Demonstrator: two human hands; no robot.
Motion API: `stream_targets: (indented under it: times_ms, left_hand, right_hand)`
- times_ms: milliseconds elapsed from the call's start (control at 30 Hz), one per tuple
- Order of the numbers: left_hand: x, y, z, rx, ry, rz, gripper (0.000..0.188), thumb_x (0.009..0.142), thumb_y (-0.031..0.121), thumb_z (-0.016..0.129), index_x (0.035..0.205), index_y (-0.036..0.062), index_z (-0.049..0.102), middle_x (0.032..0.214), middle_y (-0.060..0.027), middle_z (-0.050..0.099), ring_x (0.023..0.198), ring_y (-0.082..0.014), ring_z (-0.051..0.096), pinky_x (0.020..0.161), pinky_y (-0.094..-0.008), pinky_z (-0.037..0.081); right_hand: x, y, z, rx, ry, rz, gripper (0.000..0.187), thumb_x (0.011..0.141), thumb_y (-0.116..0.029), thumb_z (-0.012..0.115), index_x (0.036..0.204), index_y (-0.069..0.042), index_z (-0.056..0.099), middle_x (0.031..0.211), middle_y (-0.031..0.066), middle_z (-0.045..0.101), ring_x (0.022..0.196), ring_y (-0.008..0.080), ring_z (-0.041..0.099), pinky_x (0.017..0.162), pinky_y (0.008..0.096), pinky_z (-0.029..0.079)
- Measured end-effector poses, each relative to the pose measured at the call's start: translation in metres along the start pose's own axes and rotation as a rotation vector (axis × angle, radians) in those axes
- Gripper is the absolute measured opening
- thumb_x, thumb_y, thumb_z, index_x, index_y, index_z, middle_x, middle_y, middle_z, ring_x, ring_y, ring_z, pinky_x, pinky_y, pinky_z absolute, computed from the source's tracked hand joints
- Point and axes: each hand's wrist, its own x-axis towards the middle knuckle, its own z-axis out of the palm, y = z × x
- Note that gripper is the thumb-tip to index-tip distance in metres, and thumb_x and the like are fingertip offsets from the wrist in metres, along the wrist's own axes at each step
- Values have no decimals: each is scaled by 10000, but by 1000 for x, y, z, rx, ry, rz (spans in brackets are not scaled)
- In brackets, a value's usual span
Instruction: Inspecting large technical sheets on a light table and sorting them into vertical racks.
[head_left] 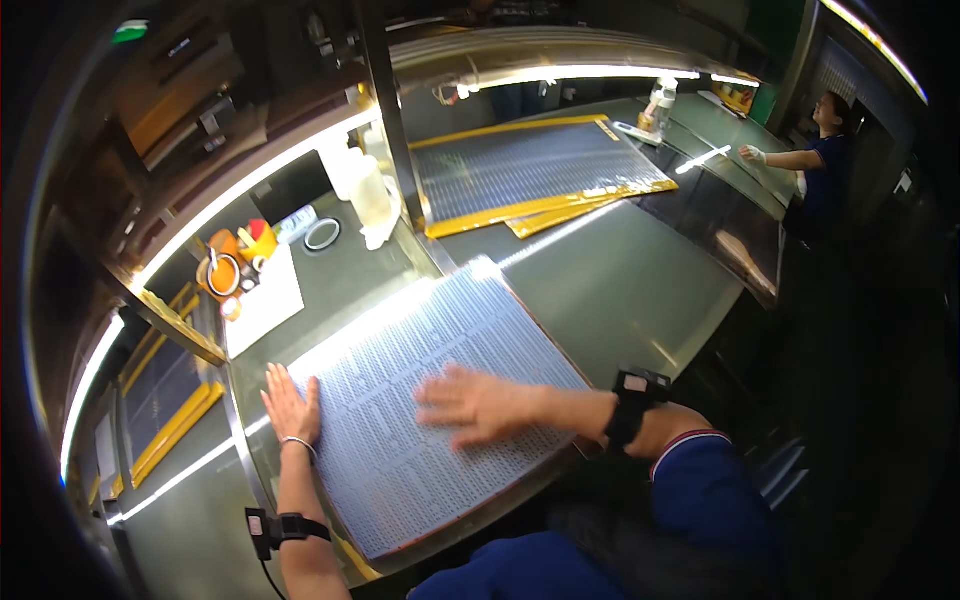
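A large flat panel point(440, 330) covered with fine rows of small marks lies on the grey workbench point(640, 290) in front of me. My left hand point(292, 405) rests flat on the panel's left edge, fingers together and stretched out. Near the panel's middle my right hand point(478, 403) lies flat on top, fingers spread and slightly blurred. Neither hand holds anything. Both wrists carry black bands, and the left also has a thin bracelet.
A second gridded panel with yellow edges point(535, 170) lies at the back. White bottles point(365, 185), a tape ring point(322, 234), orange items point(232, 265) and a white sheet point(265, 300) sit at the left. Another person point(815, 150) works at the far right.
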Motion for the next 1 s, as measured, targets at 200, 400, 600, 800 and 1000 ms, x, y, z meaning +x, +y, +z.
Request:
stream_targets:
  times_ms: [200, 400, 600, 800, 1000]
  left_hand:
    - [-3, 26, -31, -52, 68, -57, 776, 878, 553, 383, 1407, 2, 242, 1490, -137, 202, 1396, -233, 141, 1126, -476, 29]
    - [1, -13, 6, -55, 42, -246, 770, 835, 500, 479, 1382, -8, 292, 1480, -145, 220, 1400, -232, 119, 1117, -516, 34]
    - [-109, -55, 20, 180, 407, 254, 611, 844, 431, 544, 1258, -6, 441, 1269, -161, 458, 1154, -282, 415, 972, -477, 304]
    - [-232, -80, 35, 307, 449, 609, 558, 851, 413, 588, 1128, -67, 527, 1086, -194, 604, 915, -319, 601, 820, -419, 483]
    - [-257, 1, -84, 118, -90, 358, 590, 883, 385, 472, 1341, 18, 417, 1400, -188, 376, 1341, -366, 252, 1122, -443, 147]
  right_hand:
    - [-18, 133, -52, -176, 337, 801, 673, 921, -531, 320, 1424, -87, 274, 1509, 93, 190, 1399, 262, 142, 1129, 465, 58]
    - [2, 116, -30, -252, 201, 904, 772, 900, -628, 236, 1422, -59, 258, 1502, 134, 181, 1387, 322, 154, 1102, 552, 66]
    - [-137, 30, -35, -84, 255, 727, 758, 927, -592, 181, 1438, -33, 164, 1512, 141, 120, 1402, 285, 100, 1107, 549, 36]
    - [-151, -30, -8, -260, 81, 724, 849, 887, -666, 141, 1438, -20, 171, 1517, 129, 117, 1410, 254, 69, 1121, 503, 20]
    - [-147, -20, -12, -306, 58, 719, 883, 869, -692, 95, 1442, -23, 158, 1519, 116, 120, 1412, 240, 50, 1126, 480, -13]
